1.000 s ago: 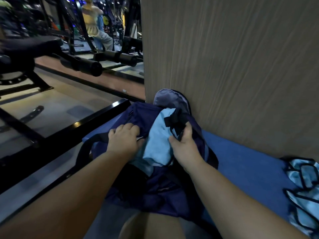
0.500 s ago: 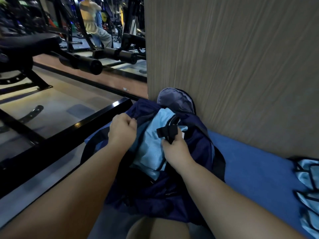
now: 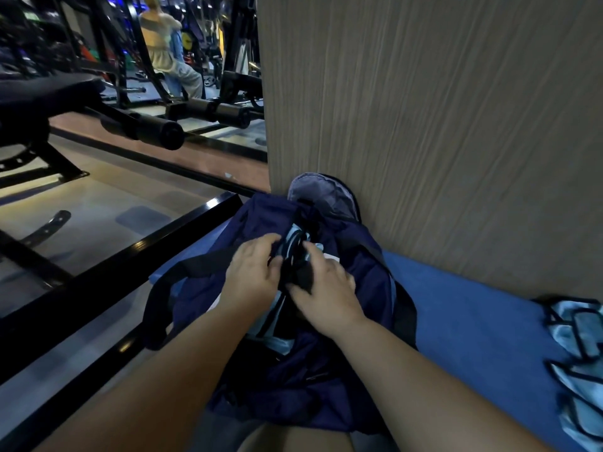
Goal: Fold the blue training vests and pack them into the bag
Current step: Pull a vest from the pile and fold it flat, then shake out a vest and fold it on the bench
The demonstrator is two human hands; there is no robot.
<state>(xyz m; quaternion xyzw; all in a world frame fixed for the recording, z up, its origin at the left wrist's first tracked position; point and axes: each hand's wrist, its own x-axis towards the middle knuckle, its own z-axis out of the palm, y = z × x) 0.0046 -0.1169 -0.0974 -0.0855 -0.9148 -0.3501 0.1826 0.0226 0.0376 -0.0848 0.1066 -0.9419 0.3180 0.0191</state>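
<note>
Both my forearms are reaching forward over the navy bag (image 3: 303, 389), which is lying on the blue counter (image 3: 473, 321) directly in front of me. My left hand (image 3: 253, 278) is pinching the dark edge of the bag's opening with curled fingers. My right hand (image 3: 328, 290) is closing around a black strap (image 3: 301, 272) at the same opening, thumb underneath. The two hands are almost touching.

A light-blue folded vest (image 3: 277, 340) is sitting inside the bag, showing between my wrists. A small white patch (image 3: 330, 258) is showing beside my right fingers; I cannot tell whether it carries writing.

The bag's shoulder strap (image 3: 163, 298) is hanging past the counter's left edge, above a black rail (image 3: 137, 252). Bare counter is lying open to the right as far as the loose vests (image 3: 579, 353) at the frame's edge. A wood-grain panel (image 3: 424, 125) is standing behind, touching the bag's raised flap.
</note>
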